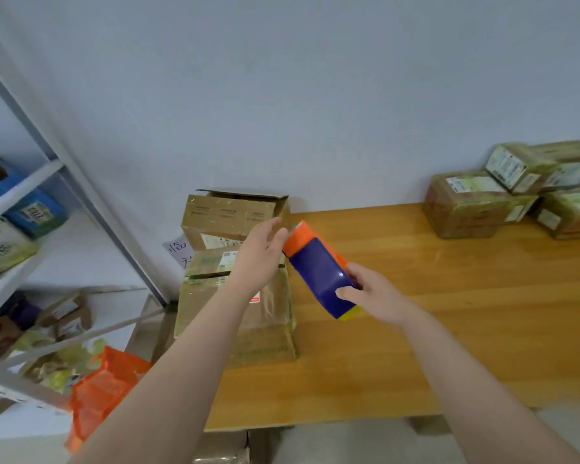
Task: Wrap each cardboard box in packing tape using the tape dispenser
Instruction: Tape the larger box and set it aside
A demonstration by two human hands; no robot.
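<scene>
Carton hides part of right grip; stacked boxes far right blurred

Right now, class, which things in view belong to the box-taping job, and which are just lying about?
Job: blue and orange box, gripped by the right hand, left hand at its orange end; stacked cardboard boxes at the table edge; taped boxes far right.
Lying about: shelf with packets; orange bag; handwritten note.
</scene>
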